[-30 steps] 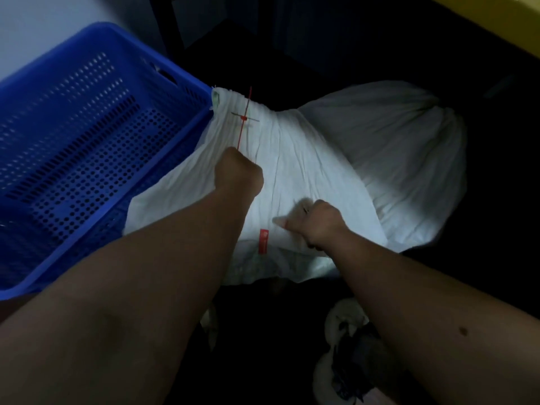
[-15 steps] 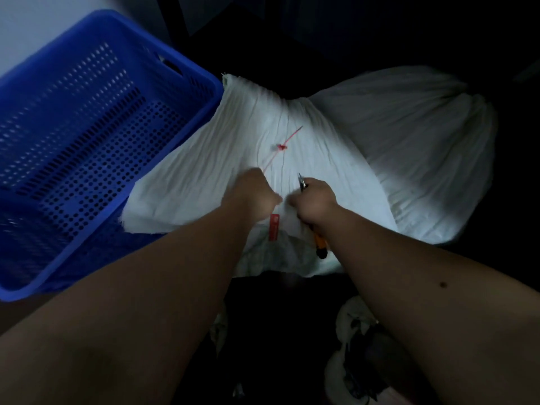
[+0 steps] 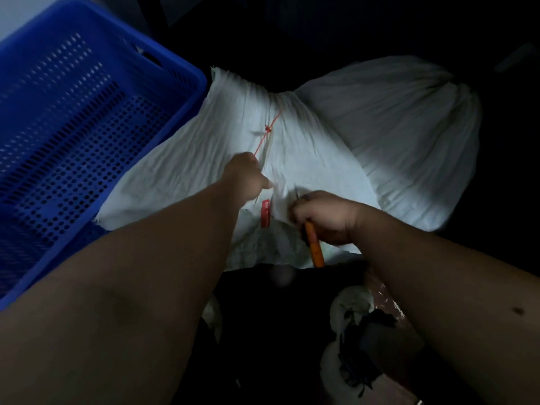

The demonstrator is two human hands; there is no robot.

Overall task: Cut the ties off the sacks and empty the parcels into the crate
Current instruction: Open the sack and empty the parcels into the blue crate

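A white woven sack (image 3: pixel 204 159) lies in front of me, its gathered neck spread toward the blue crate (image 3: pixel 73 135). A thin red tie (image 3: pixel 267 130) with a knot runs over the cloth. My left hand (image 3: pixel 244 178) pinches the near end of that tie and holds it taut. My right hand (image 3: pixel 324 216) grips an orange-handled cutter (image 3: pixel 314 247), its blade tip against the sack just right of a red tag (image 3: pixel 265 210). A second white sack (image 3: pixel 403 133) lies behind on the right.
The blue perforated crate stands at the left with its corner touching the sack. Dark floor surrounds the sacks. A white and black bundle (image 3: pixel 359 340) lies near my feet at the lower right.
My left hand has pulled the red tie toward me and it now runs straight. My right hand with the cutter has dropped slightly lower and right on the sack.
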